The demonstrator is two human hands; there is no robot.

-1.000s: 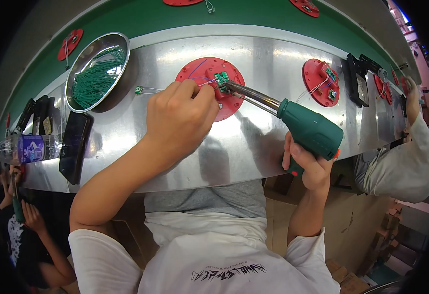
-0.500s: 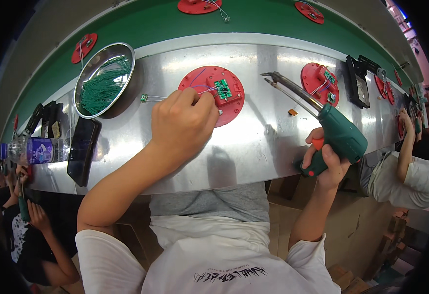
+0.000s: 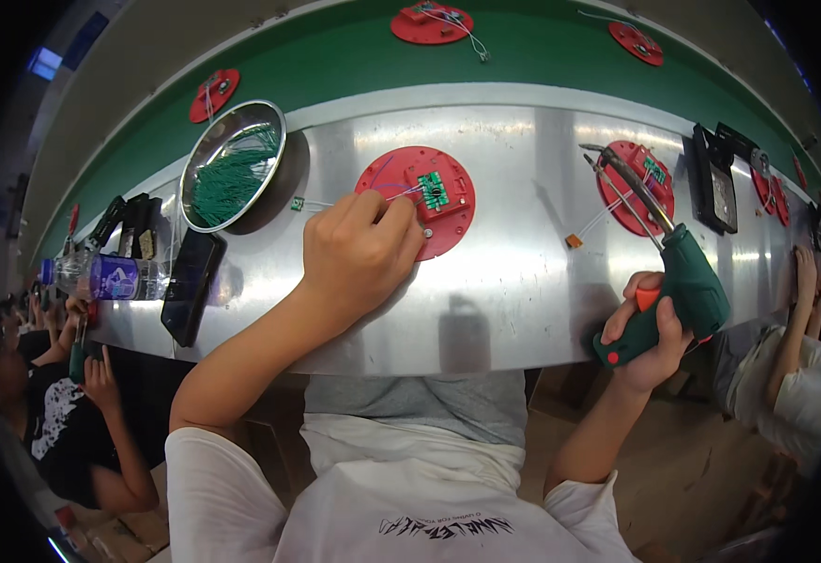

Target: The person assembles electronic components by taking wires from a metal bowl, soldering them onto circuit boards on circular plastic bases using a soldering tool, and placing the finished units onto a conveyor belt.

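My left hand [image 3: 359, 249] is closed over the lower left part of a red plastic disc [image 3: 448, 239], its fingertips close to a green circuit board [image 3: 434, 190] mounted there. Thin wires run into these fingers; what they pinch is hidden. White wires lead out on the other side to a tiny green board [image 3: 298, 204] on the metal table. My right hand [image 3: 652, 342] is wrapped around a dark green soldering gun [image 3: 692, 286], one finger at its orange trigger. Its tip points up and left, apart from the middle disc and in front of a second red disc [image 3: 624, 161].
Green wires fill a metal bowl [image 3: 279, 178], left. A black phone [image 3: 191, 291] and a plastic bottle [image 3: 115, 277] lie beside it. Black stands [image 3: 713, 183] are at right. More red discs [image 3: 432, 23] rest on the green strip behind. People sit at both sides.
My view has shifted, so the table sits lower and further right in the picture. The soldering gun has moved right, away from the middle disc. My left hand stays at that disc.
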